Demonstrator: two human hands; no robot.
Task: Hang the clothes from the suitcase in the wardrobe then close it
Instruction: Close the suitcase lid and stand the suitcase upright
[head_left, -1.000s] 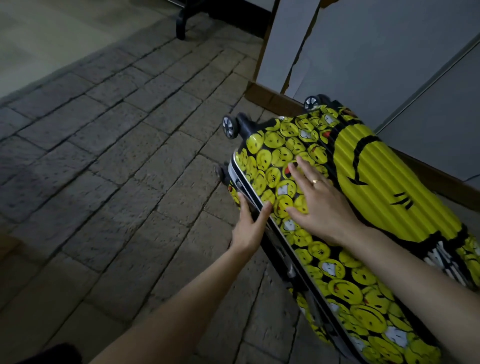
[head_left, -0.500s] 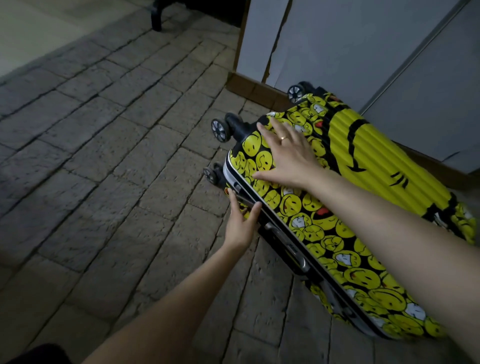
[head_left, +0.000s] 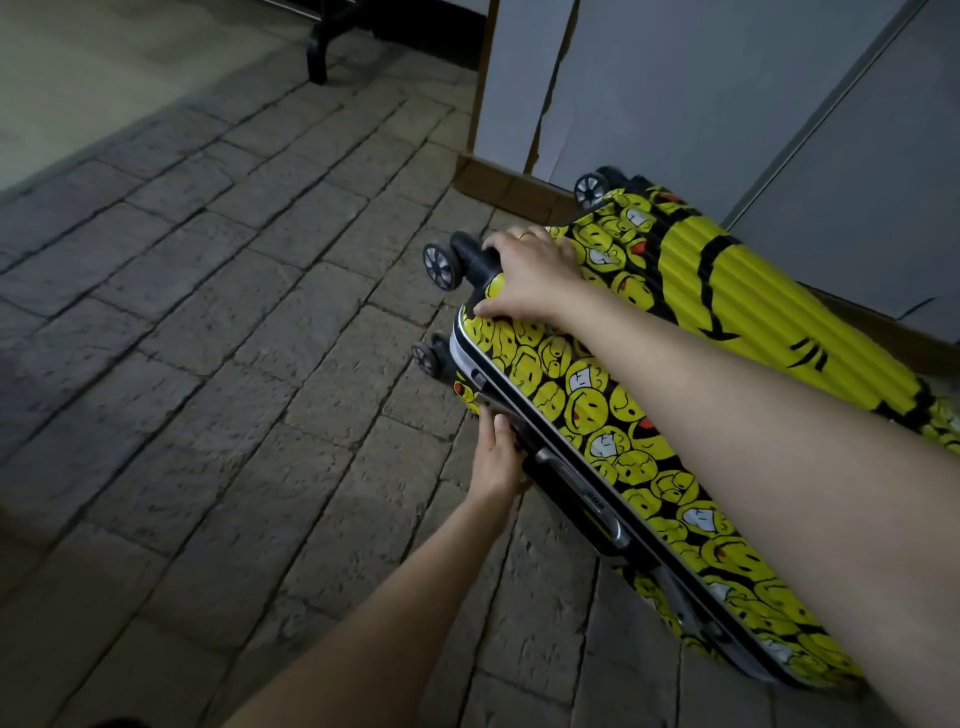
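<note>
Stone floor (head_left: 218, 332) | suitcase (head_left: 597, 395) shut | both hands on it

The floor (head_left: 208, 312) is paved with grey stone-look blocks laid in staggered rows, their joints dark; toward the far left it gives way to a smoother, paler surface. A yellow smiley-print suitcase (head_left: 597, 395) lies directly on it (flat on its side, wheels pointing away), close beside a grey panel with a brown base strip (head_left: 498, 187). A black furniture leg (head_left: 318, 52) stands at the far edge.
</note>
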